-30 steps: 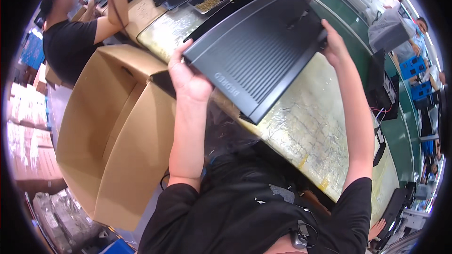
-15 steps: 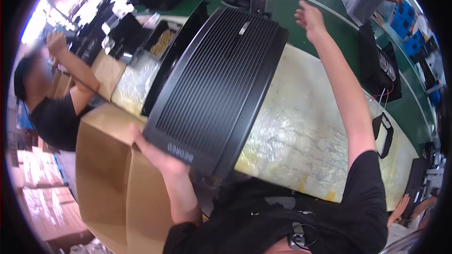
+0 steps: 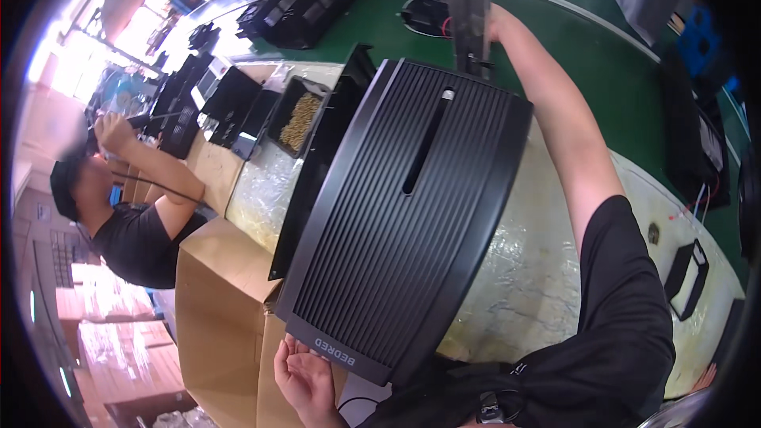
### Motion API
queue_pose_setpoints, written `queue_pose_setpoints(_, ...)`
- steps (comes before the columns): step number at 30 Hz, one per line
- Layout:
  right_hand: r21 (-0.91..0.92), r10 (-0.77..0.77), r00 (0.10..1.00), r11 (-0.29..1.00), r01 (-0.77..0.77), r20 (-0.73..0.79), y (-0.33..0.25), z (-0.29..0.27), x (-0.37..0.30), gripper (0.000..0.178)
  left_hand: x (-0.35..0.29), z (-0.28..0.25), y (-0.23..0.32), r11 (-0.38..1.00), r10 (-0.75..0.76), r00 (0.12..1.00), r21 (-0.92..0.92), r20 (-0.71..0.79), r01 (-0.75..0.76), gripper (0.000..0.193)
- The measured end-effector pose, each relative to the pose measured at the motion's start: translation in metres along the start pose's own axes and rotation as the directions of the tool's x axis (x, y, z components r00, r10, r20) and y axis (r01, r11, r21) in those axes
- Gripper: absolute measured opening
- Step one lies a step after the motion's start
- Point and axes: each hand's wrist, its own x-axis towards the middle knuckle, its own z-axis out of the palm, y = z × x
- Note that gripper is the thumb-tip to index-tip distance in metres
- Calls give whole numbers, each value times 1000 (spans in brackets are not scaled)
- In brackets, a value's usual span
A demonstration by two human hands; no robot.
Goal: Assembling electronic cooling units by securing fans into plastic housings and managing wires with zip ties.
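Note:
A large black ribbed casing [image 3: 396,222] with a long slot near its far end lies slanted across the middle of my view. At its near left corner is my left hand [image 3: 305,376], palm up, with the fingers curled against the casing's edge and the thumb apart. My right arm stretches past the casing's far right side. Most of my right hand [image 3: 496,24] is hidden behind an upright metal post [image 3: 468,12], so its fingers do not show. Just left of the post, a round black fan [image 3: 428,8] with a red wire sits on the green surface.
An open cardboard box [image 3: 222,325] stands left of the casing. Behind it, a person [image 3: 131,214] in a black cap raises a hand. A tray of small brass-coloured screws [image 3: 300,120] is on the plastic-covered table [image 3: 523,261]. A black frame [image 3: 688,277] lies at right.
My right hand has gone leftward to behind the post, and its fingers have dropped from sight. The slot in the casing now shows longer and dark. My left hand has shifted around the near corner.

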Motion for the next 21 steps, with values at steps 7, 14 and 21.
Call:
queue_pose_setpoints(7,-42,20,990,999,-26,-136,-10,-35,-8,30,2,5,-10,997,-81,991,-19,-109,80,30)
queue_pose_setpoints(14,-51,-143,883,990,134,-447,-12,-18,-143,22,-18,-3,39,878,141,876,350,462,-326,21)
queue_pose_setpoints(21,-110,-394,755,910,399,-524,-20,26,-347,30,-9,29,43,883,-423,-111,382,899,-272,14)
